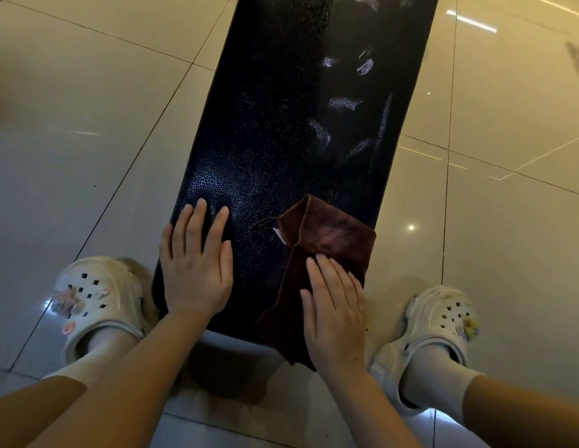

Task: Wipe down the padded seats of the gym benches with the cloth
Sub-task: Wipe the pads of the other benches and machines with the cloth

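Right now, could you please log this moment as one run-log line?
step: wiping | right hand: flat on brown cloth | left hand: flat on black bench seat | cloth: near end

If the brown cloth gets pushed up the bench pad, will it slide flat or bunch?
Probably bunches: the brown cloth already lies folded and creased, so it looks floppy. Its near end droops over the bench pad edge, suggesting no stiffness. The flat right hand pressing it should help it slide.
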Motion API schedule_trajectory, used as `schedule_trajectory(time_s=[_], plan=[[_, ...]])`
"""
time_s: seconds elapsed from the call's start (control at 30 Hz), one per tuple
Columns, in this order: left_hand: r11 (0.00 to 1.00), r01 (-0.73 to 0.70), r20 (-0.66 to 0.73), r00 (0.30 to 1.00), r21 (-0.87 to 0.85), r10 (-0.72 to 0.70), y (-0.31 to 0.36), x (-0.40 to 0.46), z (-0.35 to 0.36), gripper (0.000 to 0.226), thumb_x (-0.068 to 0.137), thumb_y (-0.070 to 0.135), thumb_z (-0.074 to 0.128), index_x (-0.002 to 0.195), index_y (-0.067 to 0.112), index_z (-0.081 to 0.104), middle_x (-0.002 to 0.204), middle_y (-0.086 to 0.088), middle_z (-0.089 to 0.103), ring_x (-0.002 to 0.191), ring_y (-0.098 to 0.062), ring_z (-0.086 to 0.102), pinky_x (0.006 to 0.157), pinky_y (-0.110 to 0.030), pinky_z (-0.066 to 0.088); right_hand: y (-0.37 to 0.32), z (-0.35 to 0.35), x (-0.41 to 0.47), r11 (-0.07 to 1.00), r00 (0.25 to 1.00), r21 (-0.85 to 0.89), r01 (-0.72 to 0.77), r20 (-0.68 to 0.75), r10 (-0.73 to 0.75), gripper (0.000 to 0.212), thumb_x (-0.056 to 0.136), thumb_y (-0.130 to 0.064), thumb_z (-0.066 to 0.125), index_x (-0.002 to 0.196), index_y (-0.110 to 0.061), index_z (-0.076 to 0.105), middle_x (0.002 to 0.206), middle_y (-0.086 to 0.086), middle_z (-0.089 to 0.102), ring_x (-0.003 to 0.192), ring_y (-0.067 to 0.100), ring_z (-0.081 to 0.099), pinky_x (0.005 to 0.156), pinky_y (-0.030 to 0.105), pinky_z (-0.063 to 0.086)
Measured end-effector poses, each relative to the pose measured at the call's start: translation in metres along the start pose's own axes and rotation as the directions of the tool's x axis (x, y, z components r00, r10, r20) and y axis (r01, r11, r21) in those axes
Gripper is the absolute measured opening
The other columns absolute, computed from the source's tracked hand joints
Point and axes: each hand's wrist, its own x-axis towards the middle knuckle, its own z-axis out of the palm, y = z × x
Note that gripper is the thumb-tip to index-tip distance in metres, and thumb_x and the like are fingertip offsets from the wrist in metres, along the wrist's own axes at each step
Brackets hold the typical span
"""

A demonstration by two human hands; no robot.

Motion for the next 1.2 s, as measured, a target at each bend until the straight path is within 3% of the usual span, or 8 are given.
schedule_trajectory(time_s=[0.13,0.23,0.33,0.5,0.7,0.9,1.07,1.2], plan=[[1.0,0.002,-0.006,1.0,0.001,-0.002,0.001,0.0,-0.001,0.05,0.097,0.032,0.034,0.146,0.02,0.037,0.153,-0.012,0.034,0.142,-0.03,0.026,0.115,-0.05,0.018,0.007,-0.008,0.01,0.988,0.99,0.151,-0.039,-0.13,0.059,0.031,0.097,-0.018,0.049,0.12,-0.006,0.066,0.119,0.009,0.064,0.111,0.022,0.056,0.098,0.033,0.042],[1.0,-0.009,-0.022,1.0,-0.028,0.008,0.0,0.0,0.0,0.049,0.097,0.032,0.036,0.144,0.019,0.04,0.152,-0.013,0.036,0.141,-0.029,0.028,0.114,-0.05,0.018,0.014,-0.015,0.017,0.981,0.979,0.166,-0.095,-0.161,0.122,0.028,0.094,-0.016,0.054,0.115,-0.004,0.067,0.11,0.013,0.06,0.104,0.022,0.051,0.099,0.015,0.035],[0.999,-0.006,-0.124,0.992,-0.051,0.0,0.008,-0.003,-0.009,0.041,0.096,0.033,0.046,0.133,0.017,0.049,0.138,-0.01,0.047,0.13,-0.028,0.039,0.107,-0.048,0.024,0.025,-0.023,0.024,0.961,0.966,0.199,-0.19,-0.14,0.219,0.026,0.09,-0.023,0.057,0.11,-0.007,0.067,0.106,0.011,0.059,0.101,0.021,0.05,0.089,0.018,0.04],[0.926,-0.312,-0.044,0.95,-0.213,0.31,0.074,0.004,-0.026,0.024,0.089,0.039,0.057,0.095,0.019,0.07,0.096,0.003,0.067,0.094,-0.018,0.057,0.081,-0.033,0.033,0.037,-0.034,0.027,0.933,0.966,0.264,-0.245,-0.02,0.26,0.027,0.09,-0.032,0.054,0.099,-0.012,0.07,0.098,0.0,0.058,0.092,0.015,0.053,0.077,0.016,0.04],[0.918,0.12,0.302,0.953,-0.379,0.0,0.108,0.008,-0.034,0.045,0.082,0.019,0.074,0.123,0.02,0.056,0.117,0.002,0.056,0.107,-0.017,0.049,0.089,-0.027,0.039,0.038,-0.043,0.025,0.942,0.964,0.212,-0.259,0.121,0.237,0.021,0.085,-0.005,0.068,0.104,-0.013,0.07,0.105,0.001,0.055,0.096,0.013,0.048,0.08,0.015,0.036],[0.942,-0.01,0.299,0.947,-0.336,0.117,0.116,0.024,-0.062,0.028,0.088,0.019,0.067,0.115,0.024,0.062,0.085,0.012,0.051,0.089,-0.013,0.047,0.073,-0.028,0.038,0.038,-0.067,0.036,0.901,0.933,0.266,-0.342,0.211,0.291,0.008,0.093,-0.012,0.06,0.095,-0.02,0.059,0.094,-0.008,0.055,0.089,0.012,0.051,0.07,0.019,0.036],[0.916,-0.049,0.248,0.956,-0.398,0.159,0.112,0.018,-0.097,0.009,0.093,0.022,0.062,0.099,0.023,0.069,0.084,0.015,0.045,0.082,-0.011,0.051,0.07,-0.03,0.042,0.039,-0.107,0.025,0.816,0.899,0.393,-0.425,0.293,0.326,0.013,0.101,-0.014,0.045,0.095,-0.024,0.04,0.074,-0.007,0.052,0.064,0.004,0.05,0.055,0.016,0.035],[0.823,0.02,0.358,0.906,-0.568,0.225,0.124,-0.001,-0.114,0.043,0.086,0.025,0.072,0.125,0.03,0.056,0.107,0.015,0.048,0.098,-0.005,0.053,0.088,-0.027,0.048,0.02,-0.129,0.025,0.826,0.906,0.451,-0.338,0.393,0.157,0.017,0.102,-0.016,0.043,0.093,-0.03,0.043,0.075,-0.011,0.051,0.065,0.001,0.048,0.059,0.021,0.037]])
